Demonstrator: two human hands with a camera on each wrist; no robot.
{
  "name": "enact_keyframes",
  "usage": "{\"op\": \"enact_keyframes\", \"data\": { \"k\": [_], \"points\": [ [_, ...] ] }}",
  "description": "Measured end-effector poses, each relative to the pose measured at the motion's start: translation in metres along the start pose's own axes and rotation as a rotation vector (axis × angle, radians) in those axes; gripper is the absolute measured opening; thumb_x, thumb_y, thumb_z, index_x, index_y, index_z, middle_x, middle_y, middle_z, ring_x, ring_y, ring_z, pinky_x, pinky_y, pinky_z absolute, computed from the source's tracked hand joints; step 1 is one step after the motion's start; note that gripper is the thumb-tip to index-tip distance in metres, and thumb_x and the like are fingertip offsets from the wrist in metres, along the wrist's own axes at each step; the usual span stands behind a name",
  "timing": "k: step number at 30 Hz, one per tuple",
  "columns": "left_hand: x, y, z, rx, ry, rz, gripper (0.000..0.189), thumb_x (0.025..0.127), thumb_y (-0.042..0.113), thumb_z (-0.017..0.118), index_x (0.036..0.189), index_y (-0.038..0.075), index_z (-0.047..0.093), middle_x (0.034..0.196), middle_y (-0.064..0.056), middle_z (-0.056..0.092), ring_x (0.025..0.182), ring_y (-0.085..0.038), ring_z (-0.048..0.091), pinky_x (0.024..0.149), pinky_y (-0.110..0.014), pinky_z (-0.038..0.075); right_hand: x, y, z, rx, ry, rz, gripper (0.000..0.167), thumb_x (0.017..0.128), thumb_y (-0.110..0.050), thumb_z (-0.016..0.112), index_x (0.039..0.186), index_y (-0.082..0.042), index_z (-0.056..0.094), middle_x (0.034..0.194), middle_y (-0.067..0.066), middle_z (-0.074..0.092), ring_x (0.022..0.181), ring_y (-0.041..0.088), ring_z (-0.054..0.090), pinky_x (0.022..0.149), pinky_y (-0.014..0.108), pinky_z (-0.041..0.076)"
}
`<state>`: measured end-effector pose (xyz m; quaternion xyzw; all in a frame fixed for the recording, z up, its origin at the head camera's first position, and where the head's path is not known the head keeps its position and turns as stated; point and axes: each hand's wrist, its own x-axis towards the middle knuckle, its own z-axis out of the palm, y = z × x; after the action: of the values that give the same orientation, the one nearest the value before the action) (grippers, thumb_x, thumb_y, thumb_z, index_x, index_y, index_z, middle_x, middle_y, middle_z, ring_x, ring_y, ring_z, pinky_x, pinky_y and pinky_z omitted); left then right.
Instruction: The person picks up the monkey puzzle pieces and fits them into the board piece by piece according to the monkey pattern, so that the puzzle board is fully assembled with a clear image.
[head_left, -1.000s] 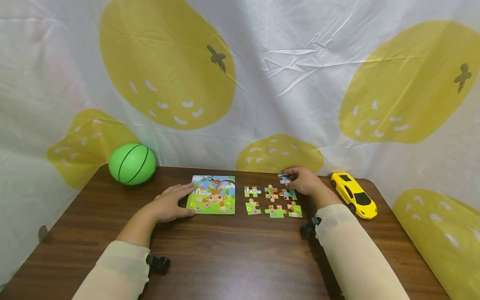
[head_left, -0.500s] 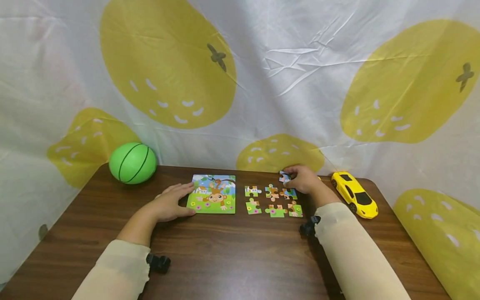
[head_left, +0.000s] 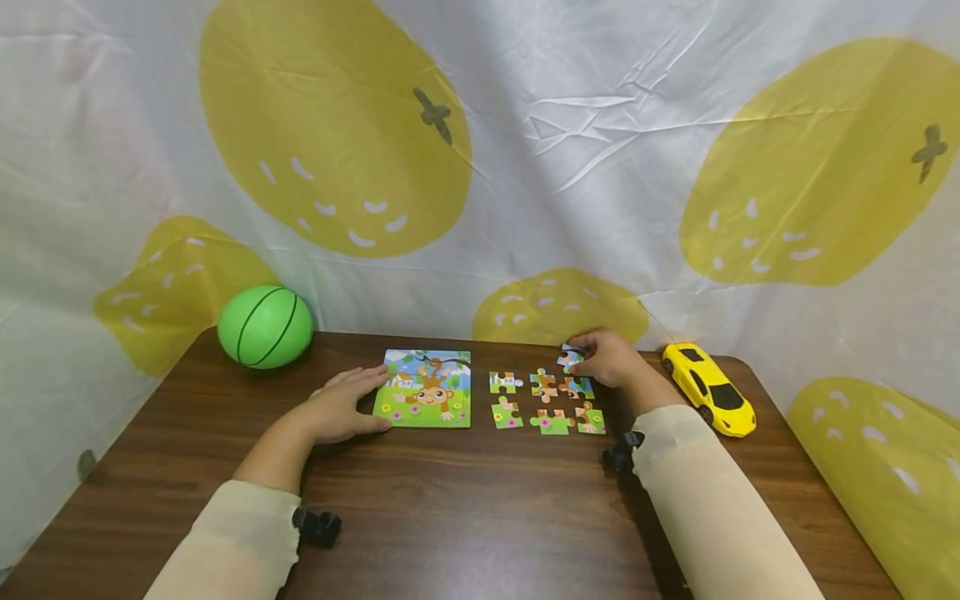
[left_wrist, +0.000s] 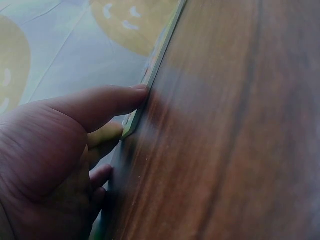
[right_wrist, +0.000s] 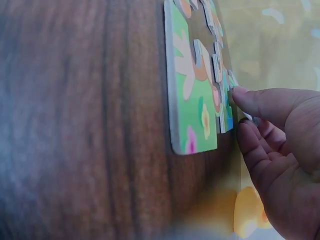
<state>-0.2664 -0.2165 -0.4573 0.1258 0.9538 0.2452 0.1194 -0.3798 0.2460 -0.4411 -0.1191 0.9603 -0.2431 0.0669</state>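
A square monkey picture puzzle (head_left: 431,392) lies whole on the table. At its left side my left hand (head_left: 330,408) touches it with fairly straight fingers; in the left wrist view the thumb (left_wrist: 122,97) rests against its near edge. To the right, my right hand (head_left: 607,360) pinches a blue puzzle piece (head_left: 570,357) between thumb and fingers, behind the other loose pieces. The right wrist view shows only a thin edge of that piece. Several loose pieces, among them a flowered corner piece (head_left: 591,419) and a house piece (head_left: 505,382), lie apart in rough rows.
A green ball (head_left: 265,327) stands at the back left of the brown table (head_left: 465,508). Right of my right hand is a yellow toy car (head_left: 708,390). A white cloth (head_left: 555,208) with yellow fruit prints hangs behind the table.
The blue piece has shifted and turned slightly in my right hand, which has moved a little to the right. My left hand and the whole puzzle have stayed put.
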Motion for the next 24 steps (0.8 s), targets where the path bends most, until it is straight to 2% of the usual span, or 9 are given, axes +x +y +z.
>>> {"op": "enact_keyframes", "data": {
  "k": [8,18,21,24],
  "points": [
    [0.001,-0.002,0.001,-0.005,0.004,0.002,0.09,0.093,0.052,0.077,0.167,0.018,0.04,0.178,-0.007,0.03,0.166,-0.045,0.018,0.122,-0.084,0.017,-0.003,0.001,0.001,0.013,0.001,0.008,0.053,0.095,-0.024,0.081,0.143,-0.004,0.068,0.126,0.019,0.074,0.114,0.032,0.069,0.097,0.048,0.058],
    [-0.001,0.001,-0.001,0.007,0.008,0.022,0.091,0.093,0.054,0.078,0.167,0.016,0.041,0.177,-0.01,0.032,0.165,-0.047,0.02,0.121,-0.084,0.019,-0.002,0.0,0.0,0.009,0.003,-0.021,0.053,0.095,-0.021,0.079,0.144,-0.003,0.067,0.12,0.018,0.076,0.108,0.03,0.07,0.09,0.044,0.06],
    [-0.002,0.001,0.0,0.004,0.015,0.021,0.091,0.092,0.053,0.078,0.167,0.016,0.041,0.177,-0.009,0.032,0.165,-0.046,0.02,0.122,-0.083,0.019,-0.004,-0.003,0.001,0.021,0.023,-0.048,0.053,0.095,-0.023,0.078,0.144,-0.005,0.068,0.122,0.017,0.076,0.11,0.031,0.071,0.091,0.046,0.06],
    [-0.001,0.0,0.001,0.002,0.017,0.02,0.091,0.092,0.052,0.078,0.167,0.016,0.041,0.178,-0.009,0.031,0.165,-0.045,0.019,0.122,-0.083,0.019,-0.003,-0.009,0.005,0.047,0.045,-0.096,0.052,0.095,-0.024,0.078,0.144,-0.007,0.069,0.118,0.016,0.077,0.105,0.028,0.07,0.084,0.041,0.059]
  ]
}}
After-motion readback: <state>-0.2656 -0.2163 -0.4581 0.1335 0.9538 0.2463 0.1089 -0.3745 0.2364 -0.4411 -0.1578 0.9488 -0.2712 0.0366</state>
